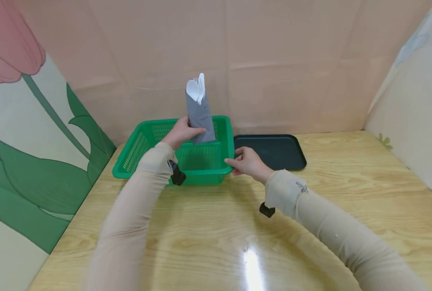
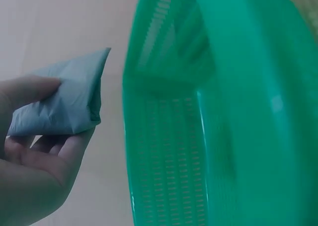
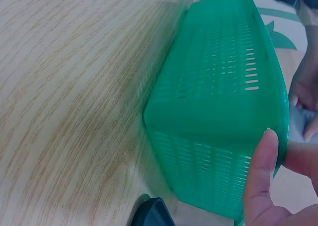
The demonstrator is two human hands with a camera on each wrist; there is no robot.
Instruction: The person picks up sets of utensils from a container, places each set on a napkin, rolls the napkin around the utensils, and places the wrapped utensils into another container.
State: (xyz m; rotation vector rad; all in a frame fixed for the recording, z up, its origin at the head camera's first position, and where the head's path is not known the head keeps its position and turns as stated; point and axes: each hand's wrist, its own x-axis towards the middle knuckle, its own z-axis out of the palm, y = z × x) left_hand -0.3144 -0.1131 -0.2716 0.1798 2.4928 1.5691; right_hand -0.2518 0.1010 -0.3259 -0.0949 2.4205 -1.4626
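My left hand (image 1: 182, 132) grips a grey napkin pouch (image 1: 201, 119) near its lower end and holds it upright above the basket. Out of the pouch's top stick a white plastic spoon (image 1: 192, 89), a fork and a knife (image 1: 202, 85). In the left wrist view the folded bottom of the pouch (image 2: 74, 94) shows between thumb and fingers. The green plastic basket (image 1: 187, 178) stands on the table, its slotted walls tapering downward. At its near right corner, my right hand (image 1: 250, 163) pinches the rim, thumb and finger on either side of it in the right wrist view.
A black rectangular tray (image 1: 274, 151) lies right of the basket, close against it. The wooden table (image 1: 208, 234) meets a pinkish cloth wall (image 1: 292, 81) behind. A floral panel (image 1: 49, 161) borders the left side, another pale panel the right.
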